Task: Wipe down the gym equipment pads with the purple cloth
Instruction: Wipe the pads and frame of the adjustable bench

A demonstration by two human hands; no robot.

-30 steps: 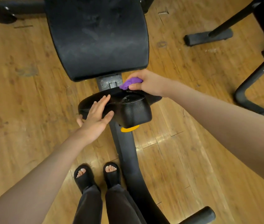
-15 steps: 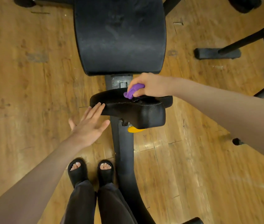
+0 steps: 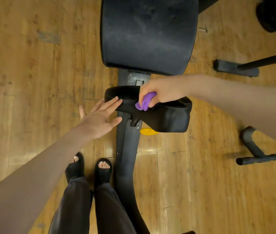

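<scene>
Beneath everything runs the wooden plank floor [image 3: 32, 65], warm brown and scuffed in places. Over it, ahead of me, sits the large black back pad [image 3: 148, 32] of the bench, its surface streaked with dull smears. From under that pad the dark metal frame [image 3: 127, 149] runs down toward me and curves past my feet. Off to my right stand the black legs of other equipment [image 3: 260, 156], well apart from the bench. My two legs in dark trousers [image 3: 86, 203] stand just left of the frame, toes showing in black open-toed sandals [image 3: 102, 171]. Mounted on the frame, between the big pad and me, is the smaller black seat pad [image 3: 167, 117], tilted, with stitched seams along its edge. My left hand [image 3: 100, 117] reaches in from the lower left, flat and relaxed with the fingers straight; the fingertips lie at the left end of the seat pad, though I cannot tell how firmly they press. My right hand [image 3: 161, 92] comes in from the right, its fingers curled around the purple cloth [image 3: 145, 101], which is bunched up and touching the top of the seat pad near its middle. Just under the seat pad's near edge peeks a small yellow knob [image 3: 148, 131], beside the frame.
</scene>
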